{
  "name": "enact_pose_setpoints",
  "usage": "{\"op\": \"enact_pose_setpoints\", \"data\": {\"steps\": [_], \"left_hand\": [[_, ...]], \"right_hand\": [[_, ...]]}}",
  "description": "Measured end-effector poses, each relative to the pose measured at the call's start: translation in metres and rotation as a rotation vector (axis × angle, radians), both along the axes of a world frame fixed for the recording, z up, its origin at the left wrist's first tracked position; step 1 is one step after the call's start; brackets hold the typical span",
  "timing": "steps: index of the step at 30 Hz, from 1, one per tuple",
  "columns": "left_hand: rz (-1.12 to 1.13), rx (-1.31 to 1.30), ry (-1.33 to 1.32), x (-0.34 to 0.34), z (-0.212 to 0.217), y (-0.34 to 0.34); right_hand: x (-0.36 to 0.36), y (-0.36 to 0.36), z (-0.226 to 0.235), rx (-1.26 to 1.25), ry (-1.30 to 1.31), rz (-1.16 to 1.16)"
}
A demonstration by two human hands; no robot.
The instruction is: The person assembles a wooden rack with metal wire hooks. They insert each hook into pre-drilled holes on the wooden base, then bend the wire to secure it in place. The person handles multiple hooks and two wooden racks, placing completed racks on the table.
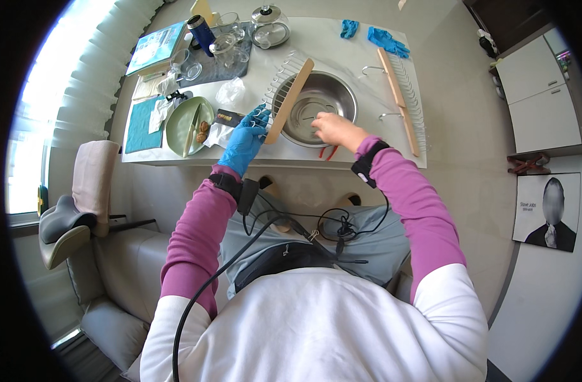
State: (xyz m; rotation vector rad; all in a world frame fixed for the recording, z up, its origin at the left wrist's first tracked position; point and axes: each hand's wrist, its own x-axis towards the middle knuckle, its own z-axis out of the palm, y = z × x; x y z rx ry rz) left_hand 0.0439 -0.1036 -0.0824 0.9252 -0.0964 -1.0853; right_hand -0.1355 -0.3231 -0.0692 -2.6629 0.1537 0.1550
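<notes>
- White table fills the far side of a pale room; it stands crowded, with a steel bowl close to its near edge.
- Left hand, in a blue glove, is closed around the lower end of a wire rack with a wooden bar, holding it tilted over the bowl's rim.
- Right hand, bare, rests at the bowl's near rim with fingers curled inward; I cannot tell whether it grips anything.
- Risk, as I judge it: the rack leans on a smooth, rounded steel rim, so it could slide off or tip the bowl toward the table edge.
- A second rack lies flat to the right, thin wires on pale wood.
- A green plate with small brown pieces sits just left of the gloved hand, near enough to be knocked.
- Glass jars and spare blue gloves sit further back, well apart.
</notes>
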Motion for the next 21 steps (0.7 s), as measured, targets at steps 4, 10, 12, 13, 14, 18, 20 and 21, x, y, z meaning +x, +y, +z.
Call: {"op": "enact_pose_setpoints", "data": {"steps": [4,10,12,13,14,18,20,21], "left_hand": [[-0.044,0.129,-0.100,-0.005,0.000,0.005],[-0.095,0.187,-0.254,-0.004,0.002,0.014],[-0.116,0.210,-0.295,-0.002,0.007,0.016],[-0.126,0.219,-0.316,-0.001,0.009,0.016],[-0.138,0.227,-0.335,-0.001,0.012,0.017],[-0.136,0.276,-0.402,0.000,0.024,0.021],[-0.098,0.279,-0.442,-0.003,0.031,0.023],[-0.090,0.293,-0.468,-0.003,0.036,0.024]], "right_hand": [[0.025,0.021,-0.018,-0.011,0.036,-0.011],[0.051,0.031,-0.042,-0.084,0.007,-0.044],[0.056,0.033,-0.049,0.105,0.035,-0.264],[0.056,0.033,-0.052,0.109,0.040,-0.270],[0.056,0.033,-0.053,0.113,0.048,-0.285],[0.053,0.032,-0.051,0.000,0.038,-0.187],[0.049,0.029,-0.044,-0.138,0.038,-0.061],[0.048,0.025,-0.040,-0.136,0.039,-0.058]]}}
